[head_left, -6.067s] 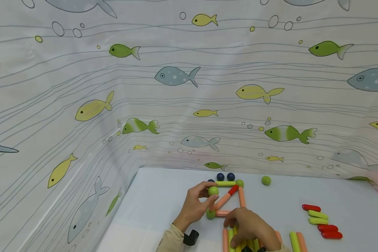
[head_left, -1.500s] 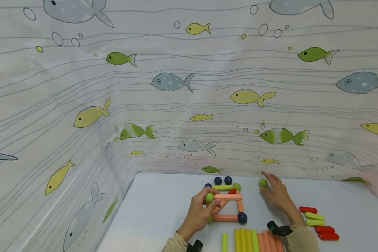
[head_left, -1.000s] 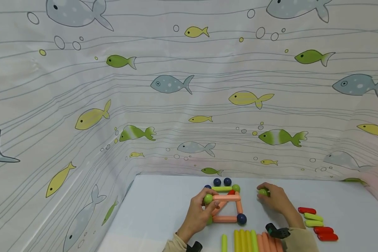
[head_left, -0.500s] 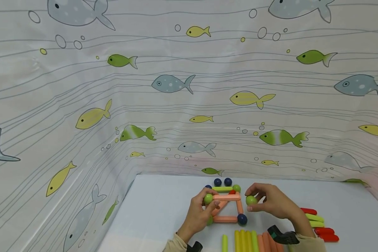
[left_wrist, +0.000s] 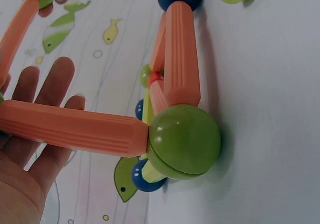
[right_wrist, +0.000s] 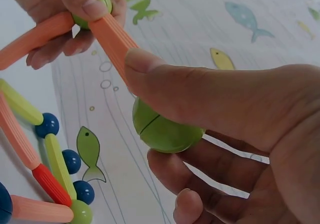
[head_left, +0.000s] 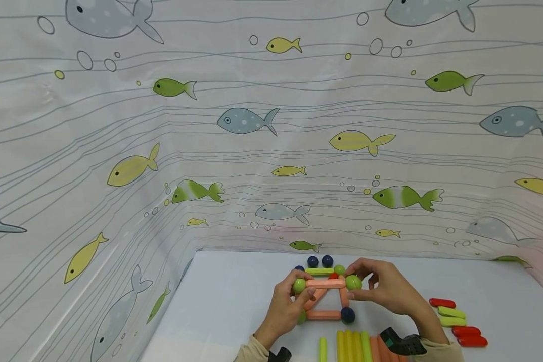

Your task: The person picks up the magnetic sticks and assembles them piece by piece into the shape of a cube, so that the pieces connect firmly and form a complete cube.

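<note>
My left hand point(head_left: 282, 301) pinches a green ball point(right_wrist: 102, 3) between thumb and fingers. An upright orange stick point(left_wrist: 80, 129) joins it to a lower green ball point(left_wrist: 185, 141) on the table. From the held ball, another orange stick point(head_left: 326, 284) runs rightward above the table. My right hand point(head_left: 391, 289) pinches a second green ball point(right_wrist: 165, 126) at that stick's right end, its thumb lying over the end, so the contact is partly hidden. Below lies a frame of orange sticks with a dark blue ball point(head_left: 348, 315) at its front right corner and a red piece point(right_wrist: 52, 184) in its diagonal.
Dark blue balls point(head_left: 328, 261) stand behind the frame. In front lie yellow sticks point(head_left: 350, 347), a lone yellow-green stick point(head_left: 323, 349) and orange sticks point(head_left: 382, 349). Short red pieces point(head_left: 466, 331) and yellow-green pieces point(head_left: 451, 317) lie at the right. A fish-patterned sheet point(head_left: 235, 166) rises behind.
My right hand took the loose green ball from the back right and brought it left to the raised stick's end. That stick has been added since the earliest frame. My left hand stays put lately.
</note>
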`<action>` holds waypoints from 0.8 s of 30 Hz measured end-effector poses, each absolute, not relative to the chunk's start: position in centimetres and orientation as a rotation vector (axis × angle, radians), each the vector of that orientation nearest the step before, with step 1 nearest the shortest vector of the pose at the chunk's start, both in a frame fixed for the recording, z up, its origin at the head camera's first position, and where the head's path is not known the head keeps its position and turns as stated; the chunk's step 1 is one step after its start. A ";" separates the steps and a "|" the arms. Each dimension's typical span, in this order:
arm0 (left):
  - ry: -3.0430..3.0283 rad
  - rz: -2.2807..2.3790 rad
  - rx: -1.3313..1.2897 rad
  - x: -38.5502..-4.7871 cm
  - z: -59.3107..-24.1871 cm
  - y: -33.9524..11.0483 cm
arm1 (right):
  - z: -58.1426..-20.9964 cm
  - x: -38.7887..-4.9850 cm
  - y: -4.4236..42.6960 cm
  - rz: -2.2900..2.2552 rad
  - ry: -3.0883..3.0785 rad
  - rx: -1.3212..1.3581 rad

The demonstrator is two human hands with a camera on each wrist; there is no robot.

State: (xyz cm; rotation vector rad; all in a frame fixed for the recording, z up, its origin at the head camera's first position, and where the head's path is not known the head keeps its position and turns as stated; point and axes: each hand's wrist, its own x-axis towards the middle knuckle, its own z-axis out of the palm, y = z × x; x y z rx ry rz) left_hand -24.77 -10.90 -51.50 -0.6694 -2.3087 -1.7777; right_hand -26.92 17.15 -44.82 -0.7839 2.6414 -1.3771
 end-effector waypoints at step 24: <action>-2.257 -1.770 -0.687 -24.7 -51.8 -11.0 | -46.7 -27.0 18.3 -1.213 2.532 -0.683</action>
